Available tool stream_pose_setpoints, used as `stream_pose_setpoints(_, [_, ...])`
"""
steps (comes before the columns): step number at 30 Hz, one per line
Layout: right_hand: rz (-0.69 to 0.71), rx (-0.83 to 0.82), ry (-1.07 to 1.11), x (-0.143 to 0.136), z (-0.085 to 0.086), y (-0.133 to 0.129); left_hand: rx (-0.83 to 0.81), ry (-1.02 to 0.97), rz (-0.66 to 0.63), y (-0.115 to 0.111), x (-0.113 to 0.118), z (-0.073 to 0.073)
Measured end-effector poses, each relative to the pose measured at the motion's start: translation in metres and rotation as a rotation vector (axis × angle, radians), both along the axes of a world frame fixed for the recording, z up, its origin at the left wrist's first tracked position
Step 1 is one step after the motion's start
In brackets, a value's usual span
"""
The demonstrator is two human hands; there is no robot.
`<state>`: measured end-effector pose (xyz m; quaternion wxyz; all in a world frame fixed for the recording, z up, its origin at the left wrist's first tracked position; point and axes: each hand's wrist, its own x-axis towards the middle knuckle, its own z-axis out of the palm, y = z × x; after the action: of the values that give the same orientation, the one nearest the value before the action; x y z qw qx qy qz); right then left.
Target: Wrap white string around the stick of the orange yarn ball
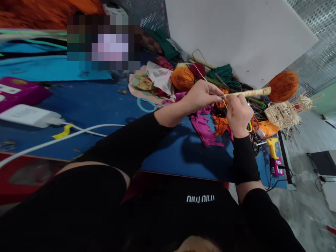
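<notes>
- Left hand (203, 95): thumb and fingers pinch the near end of a slim rod (253, 92), wrapped in pale yellow with reddish flecks.
- Right hand (239, 114): fingers curled inward just beside the rod; the back of the hand hides their tips, so I cannot tell what they close on.
- Between the hands, a thin yellowish strand (225, 102) hangs against the rod.
- Clock directions from here run from the hands. The rod points to 3 o'clock, ending in an egg-shaped orange ball (284, 86) with a fibrous, stringy surface.
- At 6 o'clock, close below: crinkled orange fabric (220, 125); at 7, flat magenta cloth (203, 128) with ragged edges.
- At 10 o'clock: a second fuzzy orange ball (181, 79), beside a dark red one (197, 71) and a limp white cloth (160, 77).
- At 12 o'clock: rumpled dark green cloth (223, 73), under a large, smooth white panel (236, 38).
- At 3 o'clock: a lattice of pale wooden sticks (282, 114), open and angular.
- At 4 o'clock: looped red and yellow handles (255, 124), then a yellow plastic glue gun (272, 145).
- At 9 o'clock: a pale blue loop (145, 105); farther out, a blocky white adapter (28, 115) with a smooth white cable (78, 128).
- Beneath most of this lies a flat blue desk (102, 99).
</notes>
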<state>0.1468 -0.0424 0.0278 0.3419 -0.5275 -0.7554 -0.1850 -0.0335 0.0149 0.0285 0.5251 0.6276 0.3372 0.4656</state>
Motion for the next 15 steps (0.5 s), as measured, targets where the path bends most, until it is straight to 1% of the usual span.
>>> stream_pose_setpoints(3, [-0.029,0.037,-0.054,0.009,0.006,0.003,0.078,0.114,0.017,-0.001,0.002,-0.002])
stream_pose_setpoints(7, [0.005,-0.024,-0.115,0.018,0.012,0.008,0.194,0.286,-0.027,-0.006,-0.002,0.004])
stream_pose_setpoints(11, [0.032,-0.092,-0.084,0.021,0.017,0.008,0.316,0.408,-0.027,-0.010,-0.005,0.009])
stream_pose_setpoints(15, [0.065,-0.171,-0.016,0.022,0.021,0.005,0.420,0.489,0.035,-0.015,-0.005,0.009])
